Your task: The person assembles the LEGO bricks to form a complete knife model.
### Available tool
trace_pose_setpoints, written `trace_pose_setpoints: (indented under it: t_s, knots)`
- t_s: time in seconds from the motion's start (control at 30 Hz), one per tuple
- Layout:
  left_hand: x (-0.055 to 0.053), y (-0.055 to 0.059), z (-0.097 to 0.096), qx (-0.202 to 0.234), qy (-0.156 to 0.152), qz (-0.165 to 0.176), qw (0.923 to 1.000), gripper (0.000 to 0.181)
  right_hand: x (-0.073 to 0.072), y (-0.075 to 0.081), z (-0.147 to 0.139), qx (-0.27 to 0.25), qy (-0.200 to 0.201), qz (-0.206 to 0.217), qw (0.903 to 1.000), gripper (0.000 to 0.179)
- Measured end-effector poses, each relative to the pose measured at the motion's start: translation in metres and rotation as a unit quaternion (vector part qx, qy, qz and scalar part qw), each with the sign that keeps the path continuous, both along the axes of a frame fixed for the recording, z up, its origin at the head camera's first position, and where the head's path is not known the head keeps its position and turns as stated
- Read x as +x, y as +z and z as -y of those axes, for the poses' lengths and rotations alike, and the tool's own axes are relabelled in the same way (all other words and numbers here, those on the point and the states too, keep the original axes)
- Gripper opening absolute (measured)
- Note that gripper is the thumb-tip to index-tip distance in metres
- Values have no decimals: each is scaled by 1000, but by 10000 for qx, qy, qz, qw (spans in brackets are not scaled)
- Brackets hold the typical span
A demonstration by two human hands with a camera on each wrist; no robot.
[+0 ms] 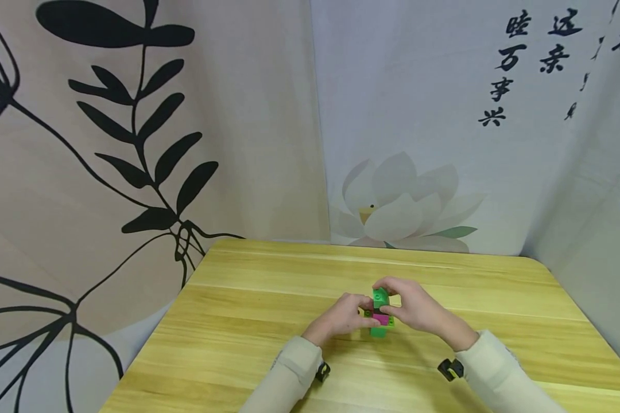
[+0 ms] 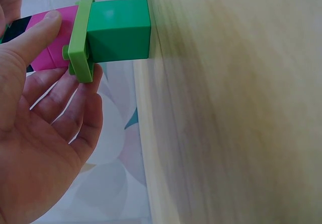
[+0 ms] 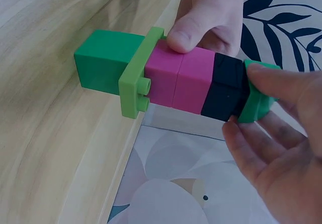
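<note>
A stack of toy building blocks stands on the table between both hands. From the bottom, it has a green block (image 3: 103, 60), a wider lime-green plate (image 3: 138, 75) with studs, two pink blocks (image 3: 178, 78), a black block (image 3: 224, 85) and a curved green block (image 3: 259, 93) on top. My left hand (image 1: 343, 314) grips the pink blocks, thumb pressed on one face and fingers behind. My right hand (image 1: 418, 305) pinches the curved green block at the top between thumb and fingers. That top block appears to touch the black one; whether it is fully seated I cannot tell.
The wooden table (image 1: 237, 332) reaches back to a printed cloth (image 1: 268, 115) with plant drawings, a lotus and dark characters. A dark wrist device (image 1: 450, 369) sits at the right cuff, another (image 1: 322, 371) at the left.
</note>
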State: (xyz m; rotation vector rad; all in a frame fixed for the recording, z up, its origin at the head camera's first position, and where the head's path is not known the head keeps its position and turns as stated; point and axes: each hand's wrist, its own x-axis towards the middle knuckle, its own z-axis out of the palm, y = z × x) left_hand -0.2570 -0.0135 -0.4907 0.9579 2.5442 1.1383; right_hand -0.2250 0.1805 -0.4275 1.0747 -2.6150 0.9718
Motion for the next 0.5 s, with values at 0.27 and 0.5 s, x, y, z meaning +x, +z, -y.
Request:
trace_pose_setpoints:
  t_s: [0.27,0.5]
  knots:
    - [0,1,1,27,-5,-33,10000,20,-1,2,1,38,-180,322,9993,43]
    - [1,2,0,19,-43,-54,10000,19,1,3,1,196,-382,452,9981,40]
